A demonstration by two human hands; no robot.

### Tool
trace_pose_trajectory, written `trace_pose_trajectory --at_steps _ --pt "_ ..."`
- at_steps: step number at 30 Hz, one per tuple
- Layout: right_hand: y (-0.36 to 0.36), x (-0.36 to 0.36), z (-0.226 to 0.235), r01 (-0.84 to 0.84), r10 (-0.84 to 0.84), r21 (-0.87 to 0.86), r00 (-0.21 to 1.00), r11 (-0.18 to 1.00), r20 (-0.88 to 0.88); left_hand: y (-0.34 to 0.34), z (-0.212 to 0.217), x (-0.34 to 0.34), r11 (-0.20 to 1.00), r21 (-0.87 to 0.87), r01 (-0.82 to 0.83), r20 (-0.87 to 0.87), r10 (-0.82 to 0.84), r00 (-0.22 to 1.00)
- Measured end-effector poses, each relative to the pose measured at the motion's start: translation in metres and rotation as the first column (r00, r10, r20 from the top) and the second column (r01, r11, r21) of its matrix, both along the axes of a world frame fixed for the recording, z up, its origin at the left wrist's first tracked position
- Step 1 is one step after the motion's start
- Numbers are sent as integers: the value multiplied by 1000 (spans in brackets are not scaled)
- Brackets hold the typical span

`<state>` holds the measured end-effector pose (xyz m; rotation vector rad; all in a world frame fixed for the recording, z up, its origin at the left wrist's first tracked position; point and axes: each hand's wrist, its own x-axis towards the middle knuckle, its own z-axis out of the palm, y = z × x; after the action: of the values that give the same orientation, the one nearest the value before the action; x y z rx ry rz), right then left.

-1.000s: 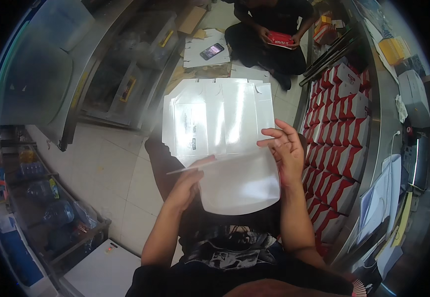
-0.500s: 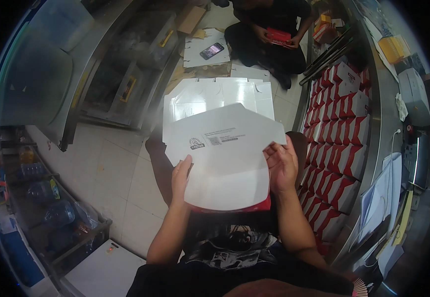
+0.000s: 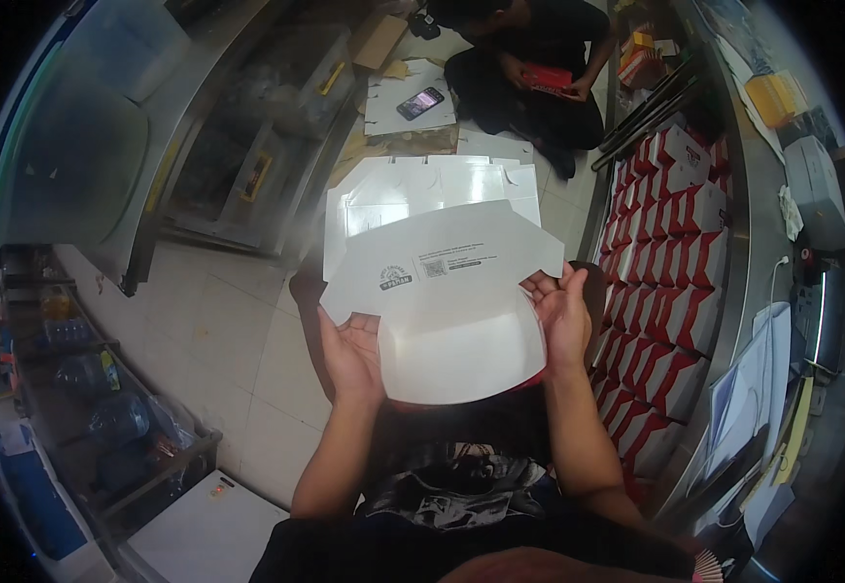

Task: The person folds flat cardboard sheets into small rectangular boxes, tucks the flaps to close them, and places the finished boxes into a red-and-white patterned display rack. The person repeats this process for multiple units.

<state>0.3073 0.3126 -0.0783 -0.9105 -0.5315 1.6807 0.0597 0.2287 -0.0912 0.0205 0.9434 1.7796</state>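
Observation:
In front of me is a partly folded paperboard food box [image 3: 466,355], white inside with red showing at its near edge. Its near part forms a shallow tray, while the printed lid panel slants up on the far side. My left hand [image 3: 349,355] holds the left side, palm turned up, the fingertips behind the lid's side flap. On the opposite side, my right hand [image 3: 560,316] grips the edge with curled fingers near the right flap. Just beyond lies a stack of flat white cartons [image 3: 432,183], partly covered by the lid.
A person [image 3: 529,87] sits on the floor at the far side, holding a red box [image 3: 549,80]. A phone [image 3: 420,103] rests on flat cardboard. Folded red-and-white boxes [image 3: 660,282] are stacked along the right. At left stand a metal-edged counter [image 3: 150,185] and a shelf with bottles [image 3: 116,418].
The box's near part has gone from flatter to a tray with raised walls. My left hand has shifted down and turned its palm up; my right hand stays at the right side.

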Motion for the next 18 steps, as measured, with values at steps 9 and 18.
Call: trace_pose_trajectory --at_steps 9,18 --pt "-2 8 32 -533 543 -126 838 836 56 -9 10 -10 862 -135 489 -267 -507 819" --pt "-3 -4 31 -594 651 -266 707 759 276 -7 -1 -11 753 -307 582 -267 -655 707"
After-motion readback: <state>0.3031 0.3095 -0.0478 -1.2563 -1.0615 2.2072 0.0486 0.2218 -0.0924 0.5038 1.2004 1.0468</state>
